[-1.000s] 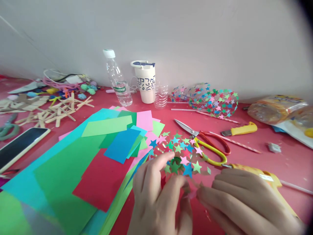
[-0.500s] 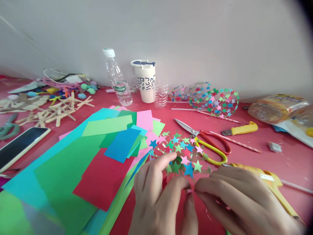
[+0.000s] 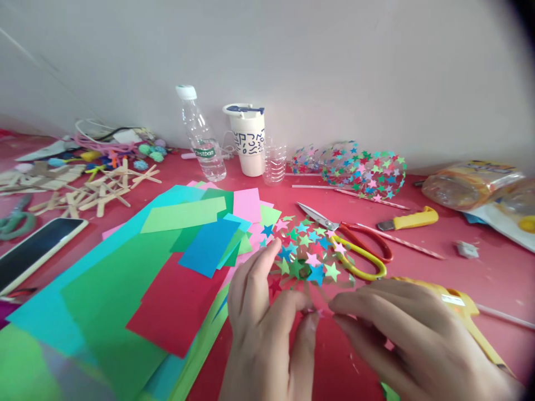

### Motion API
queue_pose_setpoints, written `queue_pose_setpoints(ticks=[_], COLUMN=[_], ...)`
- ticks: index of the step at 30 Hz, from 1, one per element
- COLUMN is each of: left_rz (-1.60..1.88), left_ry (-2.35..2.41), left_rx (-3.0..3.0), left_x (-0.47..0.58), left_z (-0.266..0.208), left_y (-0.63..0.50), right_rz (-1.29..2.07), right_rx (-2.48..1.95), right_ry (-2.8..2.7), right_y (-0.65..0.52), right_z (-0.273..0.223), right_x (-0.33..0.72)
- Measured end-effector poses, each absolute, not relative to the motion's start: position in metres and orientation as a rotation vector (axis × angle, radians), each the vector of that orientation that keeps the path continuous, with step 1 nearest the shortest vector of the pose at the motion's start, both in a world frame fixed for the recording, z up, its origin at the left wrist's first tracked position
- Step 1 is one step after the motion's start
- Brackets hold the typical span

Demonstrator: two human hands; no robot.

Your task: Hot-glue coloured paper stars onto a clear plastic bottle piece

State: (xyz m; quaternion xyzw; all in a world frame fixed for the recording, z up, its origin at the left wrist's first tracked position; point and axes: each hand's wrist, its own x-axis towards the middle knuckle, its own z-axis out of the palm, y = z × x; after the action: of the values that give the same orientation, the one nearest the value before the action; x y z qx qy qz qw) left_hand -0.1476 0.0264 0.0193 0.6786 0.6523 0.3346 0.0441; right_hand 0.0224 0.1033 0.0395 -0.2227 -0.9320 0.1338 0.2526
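My left hand (image 3: 267, 328) pinches a small pink paper star (image 3: 320, 313) between thumb and forefinger. Close to the star's right edge, the fingertips of my right hand (image 3: 401, 328) are pressed together; whatever lies between them is hidden. Another bit of pink shows under the right fingers. Just beyond both hands lies a clear plastic piece covered with colourful paper stars (image 3: 307, 253), partly hidden by my left forefinger. Scissors (image 3: 355, 250) with red and yellow handles rest against its right side. A yellow glue gun (image 3: 455, 303) lies behind my right hand.
Coloured paper sheets (image 3: 117, 295) cover the left, near a phone (image 3: 37, 250) and wooden sticks (image 3: 100, 192). A water bottle (image 3: 204, 150), a white cup (image 3: 249, 142) and star-covered plastic pieces (image 3: 380, 175) stand along the wall. A yellow cutter (image 3: 412, 219) lies right.
My left hand has shifted slightly left, with its forefinger away from the star-covered piece. A small gap has opened between the two hands' fingertips, and more of the pink star shows.
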Motion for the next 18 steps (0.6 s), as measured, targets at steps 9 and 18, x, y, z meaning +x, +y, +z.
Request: queue_pose_setpoints(ticks=[9,18], left_rz=[0.959,0.971], left_ry=[1.971,2.02], left_rx=[2.136,2.092], left_x=[-0.1521,-0.1498], left_z=[0.0152,0.019], left_y=[0.0263,0.0243], right_rz=[0.423,0.39], right_rx=[-0.667,-0.781], right_ry=[-2.441,-2.366], right_y=[0.1087,0.1131], right_z=[0.041,0.0414], right_x=[0.028,0.0311])
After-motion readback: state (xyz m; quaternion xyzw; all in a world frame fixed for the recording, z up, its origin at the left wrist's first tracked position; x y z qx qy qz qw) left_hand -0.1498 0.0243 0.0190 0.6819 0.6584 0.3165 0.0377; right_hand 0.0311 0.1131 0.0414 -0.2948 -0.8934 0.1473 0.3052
